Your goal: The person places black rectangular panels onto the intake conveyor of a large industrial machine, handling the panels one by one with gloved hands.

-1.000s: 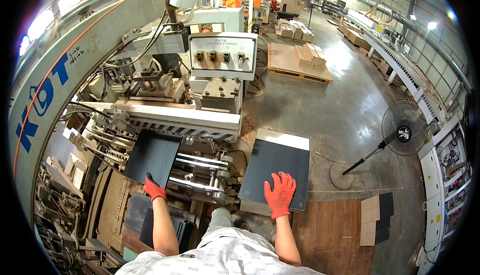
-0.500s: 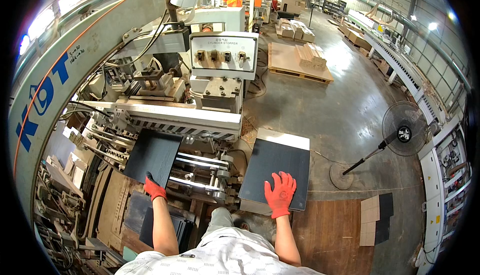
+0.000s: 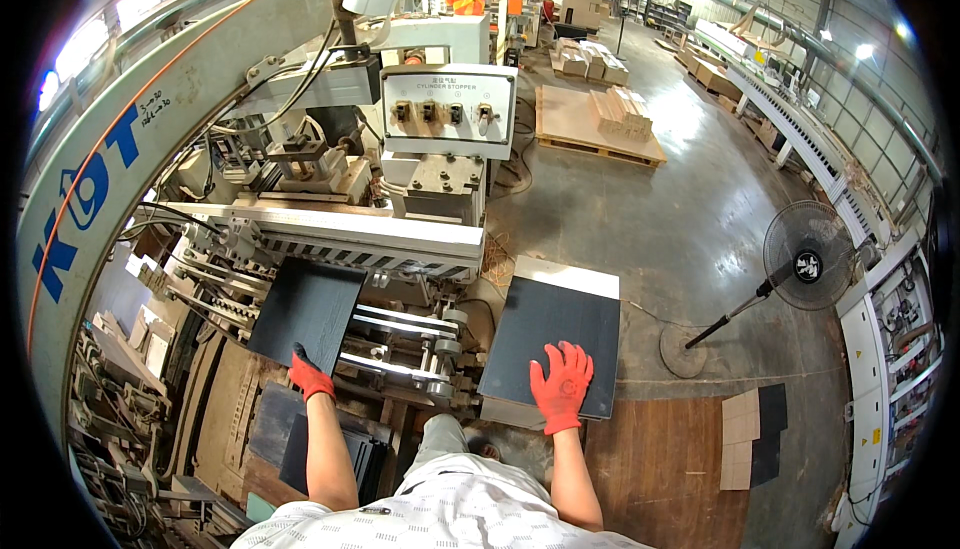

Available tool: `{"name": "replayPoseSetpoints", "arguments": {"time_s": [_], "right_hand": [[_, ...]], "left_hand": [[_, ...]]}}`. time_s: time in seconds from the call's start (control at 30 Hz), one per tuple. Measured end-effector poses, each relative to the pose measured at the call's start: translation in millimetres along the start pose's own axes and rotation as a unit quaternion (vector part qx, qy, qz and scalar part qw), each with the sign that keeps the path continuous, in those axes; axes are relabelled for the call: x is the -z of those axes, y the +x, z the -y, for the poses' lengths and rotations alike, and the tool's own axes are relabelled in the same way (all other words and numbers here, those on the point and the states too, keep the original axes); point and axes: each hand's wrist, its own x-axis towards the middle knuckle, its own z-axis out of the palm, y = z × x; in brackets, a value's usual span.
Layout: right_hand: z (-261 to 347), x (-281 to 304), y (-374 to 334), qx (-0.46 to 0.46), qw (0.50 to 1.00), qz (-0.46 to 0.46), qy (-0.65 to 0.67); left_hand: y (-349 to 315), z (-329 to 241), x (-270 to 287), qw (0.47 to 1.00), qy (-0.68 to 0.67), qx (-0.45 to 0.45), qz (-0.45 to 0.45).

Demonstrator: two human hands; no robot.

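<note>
My left hand [image 3: 313,377], in a red glove, grips the near edge of a black board [image 3: 308,311]. Its thumb lies on top and the other fingers are mostly hidden. That board rests on the rails of the machine [image 3: 400,367], its far edge against the striped guard. To the right, my right hand [image 3: 562,387], also gloved in red, lies flat with fingers spread on the top black board [image 3: 550,324] of a stack. A pale board [image 3: 565,276] shows beyond the stack's far edge.
A control box with switches [image 3: 447,111] rises above the machine. Several dark boards [image 3: 365,459] lie low beside my left forearm. On the right stand a floor fan [image 3: 806,261] and a brown board [image 3: 655,459] with small panels [image 3: 740,439]. Pallets [image 3: 600,134] sit farther back.
</note>
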Motion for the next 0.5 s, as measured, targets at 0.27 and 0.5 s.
{"name": "replayPoseSetpoints", "arguments": {"time_s": [0.27,0.5], "right_hand": [[-2,-2,-1,0.003,1.000,-0.004,0.001],[-1,-2,-2,0.003,1.000,-0.008,0.002]], "left_hand": [[-6,-2,-4,1.000,-0.007,0.007,-0.012],[-7,-5,-4,1.000,-0.009,0.007,-0.014]]}}
